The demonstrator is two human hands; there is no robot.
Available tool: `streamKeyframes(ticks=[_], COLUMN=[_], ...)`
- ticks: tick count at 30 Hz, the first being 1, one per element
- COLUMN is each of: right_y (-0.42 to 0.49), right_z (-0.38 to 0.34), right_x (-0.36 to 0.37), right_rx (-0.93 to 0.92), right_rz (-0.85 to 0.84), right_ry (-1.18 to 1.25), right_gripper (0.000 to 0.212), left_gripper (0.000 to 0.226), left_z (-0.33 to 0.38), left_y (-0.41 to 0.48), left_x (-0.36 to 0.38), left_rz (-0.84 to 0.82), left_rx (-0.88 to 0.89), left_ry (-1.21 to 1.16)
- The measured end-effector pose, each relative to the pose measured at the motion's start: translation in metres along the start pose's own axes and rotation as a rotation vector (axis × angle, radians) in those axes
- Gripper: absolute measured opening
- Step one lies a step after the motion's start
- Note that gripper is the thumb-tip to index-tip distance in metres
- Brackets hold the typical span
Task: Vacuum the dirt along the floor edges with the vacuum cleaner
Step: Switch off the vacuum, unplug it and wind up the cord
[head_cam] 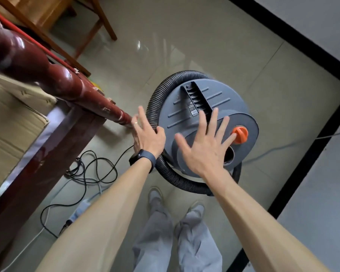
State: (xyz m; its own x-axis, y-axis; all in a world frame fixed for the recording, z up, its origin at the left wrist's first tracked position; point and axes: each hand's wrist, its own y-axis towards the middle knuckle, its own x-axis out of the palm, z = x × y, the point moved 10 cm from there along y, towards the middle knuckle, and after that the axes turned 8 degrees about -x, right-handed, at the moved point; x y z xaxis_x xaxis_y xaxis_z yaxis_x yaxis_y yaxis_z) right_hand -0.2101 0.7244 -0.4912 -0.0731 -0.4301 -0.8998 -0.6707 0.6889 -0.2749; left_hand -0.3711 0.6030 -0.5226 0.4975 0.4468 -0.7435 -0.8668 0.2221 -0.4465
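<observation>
The right hand [204, 148], fingers spread wide and holding nothing, is over the round grey plastic vacuum cleaner [220, 99], with its fingertips beside the orange knob [239, 134]. The left hand [147, 136], also splayed, is against the black ribbed hose [155, 99] coiled round the cleaner.

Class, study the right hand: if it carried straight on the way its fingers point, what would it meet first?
The right hand would likely meet the grey vacuum lid beside its black handle; depth is unclear.

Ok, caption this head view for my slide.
The left hand and right hand, both open, hover over a grey vacuum cleaner ringed by its black ribbed hose.
</observation>
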Motion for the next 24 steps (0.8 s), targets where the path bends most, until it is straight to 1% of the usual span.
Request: streamKeyframes(ticks=[1,2,3,5,8,12,15,18,22,24], right_y=[-0.011,-0.02,-0.025,-0.025,-0.023,-0.023,-0.027,-0.036,-0.057,-0.077], right_z=[-0.004,-0.004,-0.002,0.001,-0.001,-0.004,-0.006,-0.017,-0.036,-0.055], right_x=[0.009,0.017,0.022,0.024,0.024,0.022,0.015,0.011,0.01,0.011], right_rx=[-0.021,-0.043,-0.061,-0.088,-0.11,-0.105,-0.114,-0.206,-0.302,-0.377], right_rz=[-0.043,-0.077,-0.092,-0.093,-0.095,-0.101,-0.126,-0.165,-0.208,-0.182], right_ry=[-0.028,-0.067,-0.097,-0.119,-0.144,-0.149,-0.161,-0.195,-0.204,-0.199], right_gripper=[0.102,0.109,0.112,0.111,0.11,0.109,0.103,0.088,0.077,0.072], left_gripper=[0.079,0.08,0.081,0.084,0.085,0.074,0.066,0.062,0.055,0.05], left_z=[0.011,0.018,0.02,0.02,0.016,0.011,0.002,-0.009,-0.043,-0.068], left_y=[-0.005,-0.009,-0.012,-0.017,-0.024,-0.041,-0.056,-0.068,-0.086,-0.1], left_x=[-0.002,-0.002,0.0,0.003,0.001,-0.014,-0.019,-0.018,-0.023,-0.033], left_rz=[0.005,-0.017,-0.055,-0.109,-0.134,-0.123,-0.135,-0.173,-0.158,-0.16], left_rx=[0.099,0.153,0.169,0.177,0.212,0.265,0.305,0.306,0.199,0.14], left_ry=[0.015,0.008,-0.012,-0.01,0.054,0.029,0.026,0.033,0.045,0.024])
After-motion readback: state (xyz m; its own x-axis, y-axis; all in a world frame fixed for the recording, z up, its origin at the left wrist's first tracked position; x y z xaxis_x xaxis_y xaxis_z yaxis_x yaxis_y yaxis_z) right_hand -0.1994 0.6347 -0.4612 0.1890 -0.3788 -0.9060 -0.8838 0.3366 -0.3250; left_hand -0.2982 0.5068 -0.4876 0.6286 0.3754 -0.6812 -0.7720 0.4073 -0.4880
